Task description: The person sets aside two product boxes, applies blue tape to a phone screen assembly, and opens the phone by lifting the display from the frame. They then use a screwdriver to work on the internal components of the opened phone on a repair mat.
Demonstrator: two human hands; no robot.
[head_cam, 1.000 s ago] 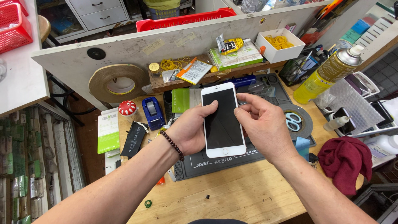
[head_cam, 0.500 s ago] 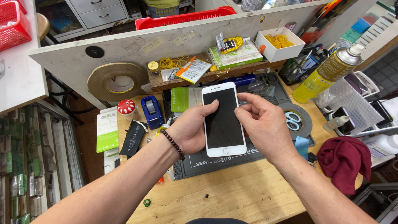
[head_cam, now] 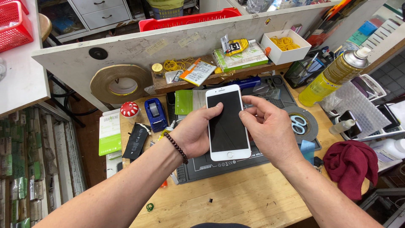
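White-framed and dark-screened, the smartphone (head_cam: 227, 124) sits upright between my hands, held just above the grey work mat (head_cam: 236, 162) on the wooden surface (head_cam: 236, 202). From the head camera, my left hand (head_cam: 196, 133) cups the phone's left edge, thumb lying across the glass near the top — a beaded bracelet (head_cam: 177, 147) circles that wrist. My right hand (head_cam: 270, 128) grips the right edge, fingertips (head_cam: 244, 115) pinched at the upper side of the frame. Both hands are clamped on the phone, one on each side.

Left of my left hand lie a blue tape dispenser (head_cam: 155, 113), a red spotted mushroom-shaped thing (head_cam: 129, 109) and a black flat part (head_cam: 136, 140). Behind them a big roll of tape (head_cam: 121, 84) leans on a white board (head_cam: 126, 52). To the right, scissors (head_cam: 298, 124) rest on a round pad, a yellow spray can (head_cam: 333, 78) lies tilted, and a dark red cloth (head_cam: 350, 164) sits bunched near the edge.
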